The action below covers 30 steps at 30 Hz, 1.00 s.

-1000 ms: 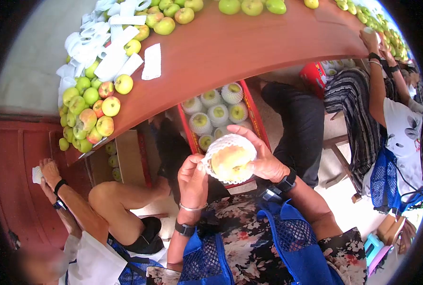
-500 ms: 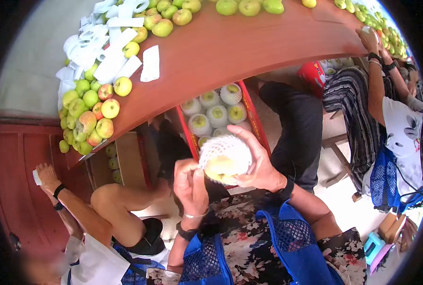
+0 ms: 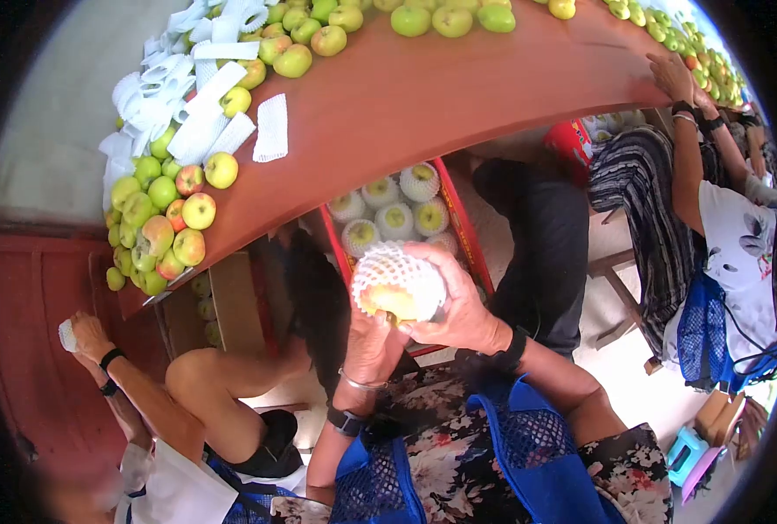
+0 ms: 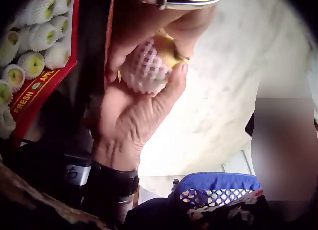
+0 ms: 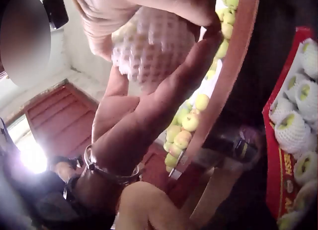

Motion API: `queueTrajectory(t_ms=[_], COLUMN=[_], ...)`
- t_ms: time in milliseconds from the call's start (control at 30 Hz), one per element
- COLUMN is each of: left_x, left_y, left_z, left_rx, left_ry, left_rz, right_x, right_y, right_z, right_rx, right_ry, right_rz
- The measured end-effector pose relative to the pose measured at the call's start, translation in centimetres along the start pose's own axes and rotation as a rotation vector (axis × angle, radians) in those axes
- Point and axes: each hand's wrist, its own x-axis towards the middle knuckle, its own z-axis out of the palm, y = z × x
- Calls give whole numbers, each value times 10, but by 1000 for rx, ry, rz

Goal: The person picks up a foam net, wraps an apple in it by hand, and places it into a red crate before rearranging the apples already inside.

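An apple [image 3: 387, 299] in a white foam net sleeve [image 3: 403, 266] is held between both hands, in front of the lap. My left hand [image 3: 373, 345] grips it from the left and below, its thumb by the bare end. The right hand [image 3: 460, 310] curls round the other side, fingers over the net. In the left wrist view the right thumb [image 4: 174, 83] lies beside the apple's uncovered yellow end [image 4: 169, 47]. In the right wrist view the net [image 5: 154, 48] covers most of the fruit, with fingers of both hands about it.
Below the hands stands a red carton [image 3: 464, 223] of net-wrapped apples. Beyond it, a brown table [image 3: 388, 96] bears loose apples [image 3: 157, 231], a heap of foam nets [image 3: 166, 92] and one separate net [image 3: 271, 128]. People sit at left and right, one hand [image 3: 90, 336] holding a white net.
The wrapped apple has moved left and slightly down, and turned. My left hand has gone from pinching the net's edge to gripping the apple from below.
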Motion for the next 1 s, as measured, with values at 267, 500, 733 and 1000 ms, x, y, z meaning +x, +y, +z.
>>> queueTrajectory(t_ms=[267,500,733,1000], left_x=[2,-1,-4,-2], left_y=[10,11,21,18], left_z=[7,14,14,15], left_rx=[293,324,515,594], left_ry=[92,162,160,230], left_rz=[249,377,380,386], right_x=[5,16,30,33], right_y=[0,-18,-24,-15], right_z=[-5,-4,-26,-24], right_rx=[-60,682,265,365], right_ry=[-102,-54,-196,-174], right_rz=[-17,151,392,431])
